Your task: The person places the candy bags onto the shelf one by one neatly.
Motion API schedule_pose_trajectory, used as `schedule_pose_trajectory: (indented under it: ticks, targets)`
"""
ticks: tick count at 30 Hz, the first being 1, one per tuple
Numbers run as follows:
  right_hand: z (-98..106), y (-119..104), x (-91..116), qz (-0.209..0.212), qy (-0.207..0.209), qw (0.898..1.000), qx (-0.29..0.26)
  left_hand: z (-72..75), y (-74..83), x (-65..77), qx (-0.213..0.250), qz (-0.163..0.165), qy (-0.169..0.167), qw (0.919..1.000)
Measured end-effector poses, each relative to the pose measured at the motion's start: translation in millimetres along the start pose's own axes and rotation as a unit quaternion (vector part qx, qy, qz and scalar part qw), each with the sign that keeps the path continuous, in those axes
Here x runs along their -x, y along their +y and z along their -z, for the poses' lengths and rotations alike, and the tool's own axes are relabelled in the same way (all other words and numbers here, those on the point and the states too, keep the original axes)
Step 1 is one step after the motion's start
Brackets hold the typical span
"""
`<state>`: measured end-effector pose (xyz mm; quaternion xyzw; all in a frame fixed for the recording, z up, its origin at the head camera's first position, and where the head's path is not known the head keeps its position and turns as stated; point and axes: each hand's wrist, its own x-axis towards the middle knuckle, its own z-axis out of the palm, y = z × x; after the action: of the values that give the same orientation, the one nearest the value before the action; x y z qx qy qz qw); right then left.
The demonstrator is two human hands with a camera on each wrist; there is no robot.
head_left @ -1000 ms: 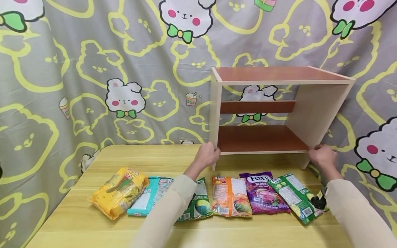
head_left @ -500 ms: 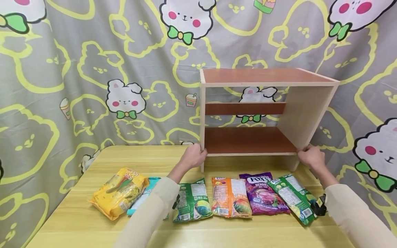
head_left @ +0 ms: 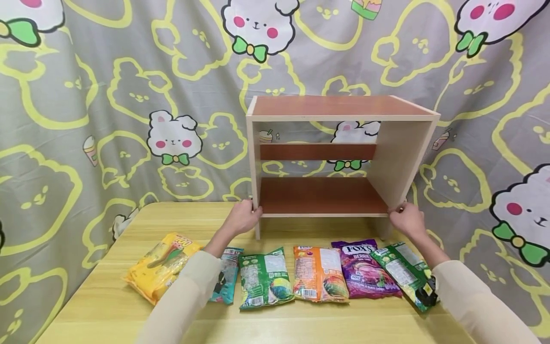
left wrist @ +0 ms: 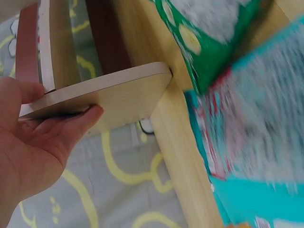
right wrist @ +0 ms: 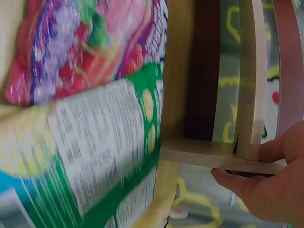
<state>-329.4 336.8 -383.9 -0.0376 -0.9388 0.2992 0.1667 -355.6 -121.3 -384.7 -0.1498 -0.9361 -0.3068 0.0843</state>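
Observation:
A small wooden shelf point(head_left: 335, 106) with reddish-brown boards and pale side panels stands at the back of the table. My left hand point(head_left: 241, 217) grips its left side panel at the height of the lower board. In the left wrist view, the thumb is on one face of the panel point(left wrist: 128, 90) and the fingers are on the other. On the opposite side, my right hand point(head_left: 407, 220) holds the right panel at about the same height. The right wrist view shows that panel point(right wrist: 204, 154) between thumb and fingers.
Several candy bags lie in front of the shelf: yellow point(head_left: 163, 263), teal point(head_left: 227, 277), green point(head_left: 266, 279), orange point(head_left: 320, 274), purple point(head_left: 365, 272) and another green bag point(head_left: 399, 267). My left sleeve partly covers the teal one. A patterned curtain point(head_left: 215, 86) hangs behind the table point(head_left: 99, 296).
Both hands have shifted the shelf steadily to the left along the back of the table, keeping their grip. The candy bags have stayed in place.

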Motion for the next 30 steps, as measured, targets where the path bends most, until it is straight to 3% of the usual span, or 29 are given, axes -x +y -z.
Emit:
schedule_pose_trajectory:
  ticks: [7, 16, 30]
  targets:
    - [-17.8, -24.3, 6.5, 0.027, 0.019, 0.999, -0.004, 19.9, -21.7, 11.3, 0.016, 0.031, 0.005, 0.9994]
    - [-37.8, -47.6, 11.5, 0.026, 0.008, 0.999, -0.022, 39.6, -43.9, 23.2, 0.030, 0.065, 0.004, 0.9974]
    - [-56.8, -73.9, 13.0, 0.031, 0.010, 0.999, -0.035, 59.1, -63.6, 32.5, 0.023, 0.078, 0.028, 0.9963]
